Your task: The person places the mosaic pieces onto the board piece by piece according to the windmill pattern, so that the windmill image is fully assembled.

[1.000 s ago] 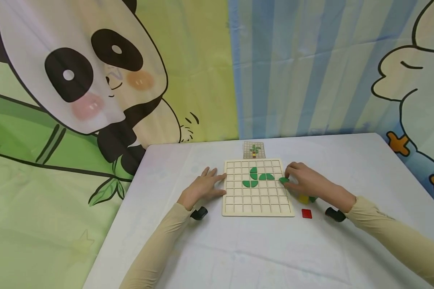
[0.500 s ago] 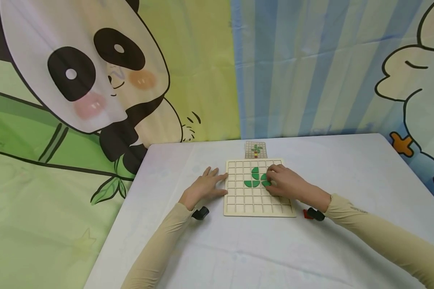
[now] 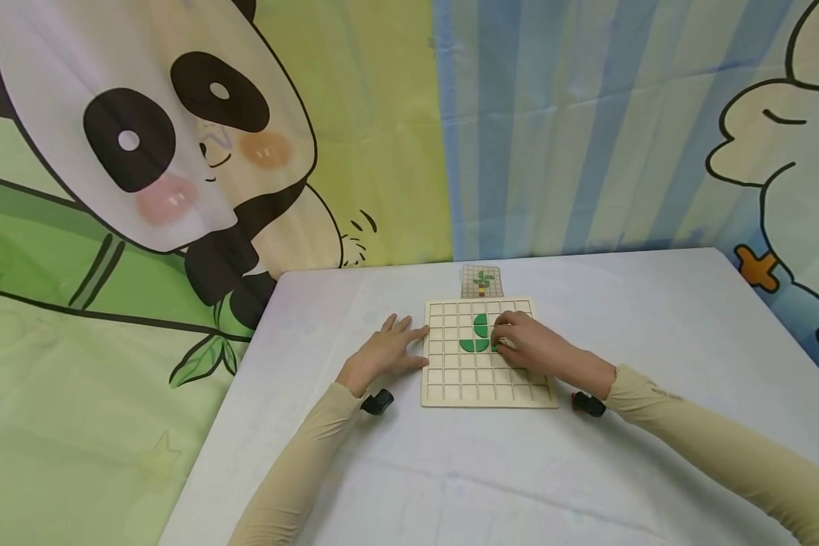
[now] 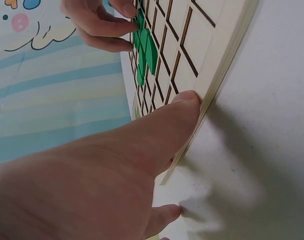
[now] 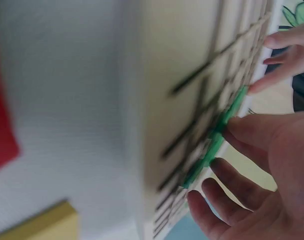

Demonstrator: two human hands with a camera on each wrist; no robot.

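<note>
A pale wooden grid board (image 3: 450, 390) lies on the white table. My left hand (image 3: 381, 355) is at its left edge with fingers spread; in the left wrist view the thumb (image 4: 184, 107) presses on the board's rim. Over the middle of the board, my right hand (image 3: 535, 345) pinches a green quarter-circle tile (image 3: 495, 347), mostly hidden by the fingers in the head view. Other green quarter-circle tiles (image 3: 481, 326) sit in neighbouring squares just left of it. The right wrist view has the thumb and fingertips right at the green tiles (image 5: 212, 147).
A small pattern card (image 3: 481, 281) lies beyond the board's far edge. Right of the board, a red tile (image 5: 1, 115) and a yellow tile (image 5: 41, 225) lie on the table, mostly hidden from the head view by my right arm. A printed curtain (image 3: 382, 152) hangs behind.
My right hand has moved left from beside the board's right edge to its middle, carrying a green quarter-circle tile. My left hand has stayed at the left edge.
</note>
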